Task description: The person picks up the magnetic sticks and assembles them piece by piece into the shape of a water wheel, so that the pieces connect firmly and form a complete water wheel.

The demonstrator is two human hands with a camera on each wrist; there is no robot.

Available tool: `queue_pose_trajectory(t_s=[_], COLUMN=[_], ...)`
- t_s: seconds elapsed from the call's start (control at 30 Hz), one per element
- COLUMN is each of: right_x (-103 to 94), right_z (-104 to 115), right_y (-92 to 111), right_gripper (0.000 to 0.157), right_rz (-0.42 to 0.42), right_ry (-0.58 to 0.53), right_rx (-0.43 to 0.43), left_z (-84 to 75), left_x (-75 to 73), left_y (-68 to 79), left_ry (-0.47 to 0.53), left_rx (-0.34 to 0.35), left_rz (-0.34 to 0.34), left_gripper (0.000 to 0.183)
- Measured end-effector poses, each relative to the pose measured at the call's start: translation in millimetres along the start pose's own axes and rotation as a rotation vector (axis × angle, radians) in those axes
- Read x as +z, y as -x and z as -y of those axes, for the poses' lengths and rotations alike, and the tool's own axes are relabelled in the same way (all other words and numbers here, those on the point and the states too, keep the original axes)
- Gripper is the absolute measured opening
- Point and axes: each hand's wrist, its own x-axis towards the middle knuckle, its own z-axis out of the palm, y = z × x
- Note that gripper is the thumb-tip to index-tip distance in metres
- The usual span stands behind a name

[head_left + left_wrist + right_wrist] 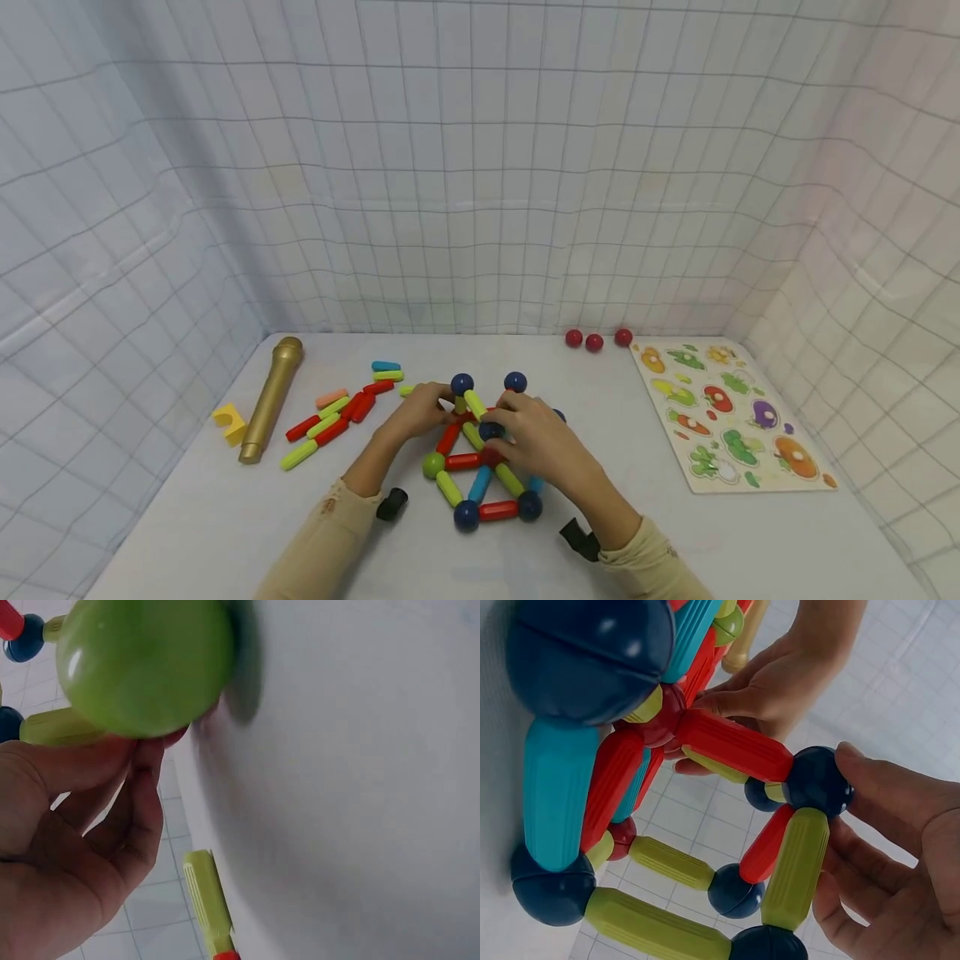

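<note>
1. The frame (498, 510) of rods and balls is being supported by the counter (720, 542), between the 2 hands.
2. A raised blue ball (817, 780) is being pinched by the thumb and fingers of the right hand (542, 442); a red rod (735, 746) and a yellow-green rod (796, 866) are being linked by it.
3. Low on the frame, beyond the green ball (433, 465), a part is being gripped by the left hand (420, 412); which piece is being held cannot be told.
4. Light, stiff plastic is being suggested by the glossy surfaces.
5. More slip is being expected on the smooth balls than on ridged rods; the joints are being judged prone to pivoting or parting.
6. Ridged rod middles are being favoured for holding, with the neighbouring ball being steadied.
</note>
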Motion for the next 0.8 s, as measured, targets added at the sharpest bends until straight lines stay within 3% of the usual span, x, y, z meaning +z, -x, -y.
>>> queue_pose_trajectory(t_s=[0.13, 0.3, 0.47, 0.6, 0.8], right_x=[-1.9, -2.6, 0.5, 0.5, -2.2], right_z=[-1.0, -6.0, -11.8, -15.6, -19.8], right_y=[-0.3, 0.0, -0.1, -0.8, -2.1], right_gripper=[0.029, 0.031, 0.032, 0.032, 0.032], right_rz=[0.029, 0.047, 0.067, 0.078, 0.072], right_ry=[-0.019, -0.066, -0.133, -0.174, -0.204], right_rx=[0.010, 0.005, -0.003, 0.003, -0.004], left_z=[6.0, 18.6, 31.2, 35.5, 16.2], left_x=[-13.9, -28.0, -31.6, -34.0, -39.2], left_y=[-2.8, -13.4, -17.4, -11.7, 28.3], left_ry=[-0.076, -0.341, -0.459, -0.383, 0.030], left_rx=[-0.030, -0.115, -0.201, -0.180, -0.083], left_rz=[-0.030, -0.142, -0.081, -0.087, -0.166], left_gripper=[0.031, 0.030, 0.027, 0.025, 0.030])
